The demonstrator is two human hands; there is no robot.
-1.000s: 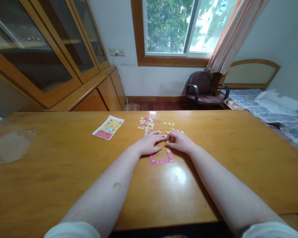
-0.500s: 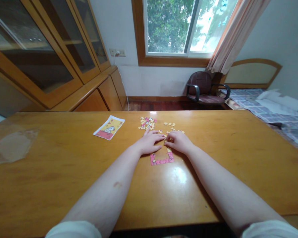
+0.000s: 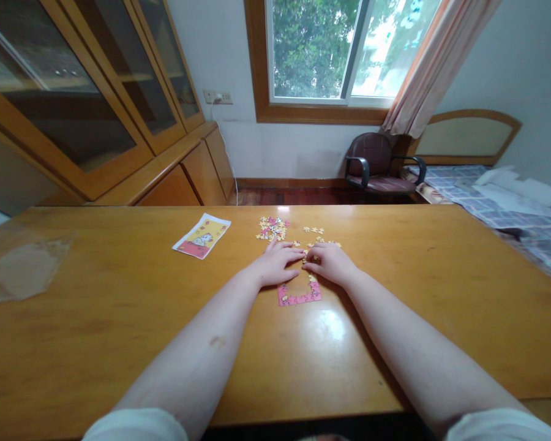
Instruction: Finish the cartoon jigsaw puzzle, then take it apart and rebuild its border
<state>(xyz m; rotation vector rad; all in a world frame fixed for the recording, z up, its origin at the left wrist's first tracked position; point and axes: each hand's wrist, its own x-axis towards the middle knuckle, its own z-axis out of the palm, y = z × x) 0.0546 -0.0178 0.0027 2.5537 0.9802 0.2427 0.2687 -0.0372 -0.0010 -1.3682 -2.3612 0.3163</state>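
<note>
My left hand (image 3: 278, 264) lies on the table with its fingers stretched apart, its fingertips beside small yellow jigsaw pieces. Facing it, my right hand (image 3: 330, 262) has its fingers curled towards the thumb, closed on a small jigsaw piece (image 3: 305, 258) that the fingers partly hide. Just below both hands is a joined pink puzzle border (image 3: 299, 299), shaped like a U, with yellow at its upper right end. Behind my left hand is a heap of loose jigsaw pieces (image 3: 273, 228), mostly yellow, pink and white. More yellow pieces (image 3: 313, 230) lie behind my right hand.
A picture card (image 3: 202, 236) in yellow and pink lies left of the heap on the wooden table (image 3: 119, 331). A clear plastic sheet (image 3: 25, 269) is at the far left. Beyond the table stand a glass-fronted cabinet (image 3: 165, 162), an armchair (image 3: 371, 156) and a bed (image 3: 477, 190).
My right hand has shifted very slightly, with its fingers still curled. My left hand and the joined puzzle border look the same.
</note>
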